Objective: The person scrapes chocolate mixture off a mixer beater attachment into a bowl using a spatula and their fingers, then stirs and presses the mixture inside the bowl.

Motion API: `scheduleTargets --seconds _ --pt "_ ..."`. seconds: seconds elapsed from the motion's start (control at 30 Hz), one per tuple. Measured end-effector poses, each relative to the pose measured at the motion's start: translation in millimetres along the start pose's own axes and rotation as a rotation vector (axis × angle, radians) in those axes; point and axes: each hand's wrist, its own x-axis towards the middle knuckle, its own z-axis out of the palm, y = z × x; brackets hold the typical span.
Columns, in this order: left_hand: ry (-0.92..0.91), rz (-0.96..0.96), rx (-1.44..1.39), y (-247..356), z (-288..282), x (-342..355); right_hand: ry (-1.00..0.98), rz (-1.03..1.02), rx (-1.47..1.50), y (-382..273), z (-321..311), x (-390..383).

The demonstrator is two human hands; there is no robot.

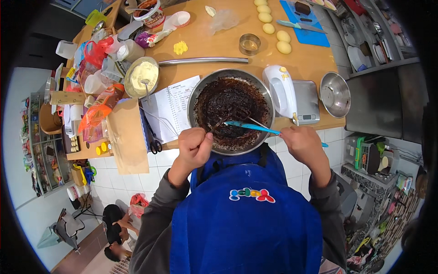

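Note:
A steel bowl (205, 80) of dark brown, lumpy mixture (230, 102) is at the table's front edge. My left hand (194, 150) is closed at the bowl's lower-left rim, holding what looks like a metal beater (214, 128) coated with mixture. My right hand (299, 148) grips a light-blue spatula (255, 126), its blade inside the bowl by that beater. Another metal stem (256, 121) leans in the bowl behind the spatula. Beside the bowl are a white hand mixer (278, 91) and an open notebook (175, 105).
The wooden table (205, 45) holds a scale (305, 118), empty bowl (334, 93), cream-coloured mixture in a bowl (142, 77), metal rod (203, 60), several eggs (284, 47), knife on blue board (301, 26), scissors (155, 145) and bags (98, 55). People (114, 228) are at lower left.

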Motion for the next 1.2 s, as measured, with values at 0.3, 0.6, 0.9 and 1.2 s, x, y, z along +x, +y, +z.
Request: scheduleTargets --seconds 0.3,0.6,0.9,1.2 --pt "0.456 -0.594 -0.399 -13 2 -4 0.030 0.132 0.027 -4 6 -9" --pt "0.619 -0.666 -0.596 -16 4 5 0.071 0.102 0.137 -20 21 -12" --pt "0.548 -0.521 -0.623 -4 11 -1 0.102 0.017 0.315 -21 32 -7" --pt "0.615 -0.539 -0.614 -1 13 -1 0.128 0.072 0.127 -27 40 -5"
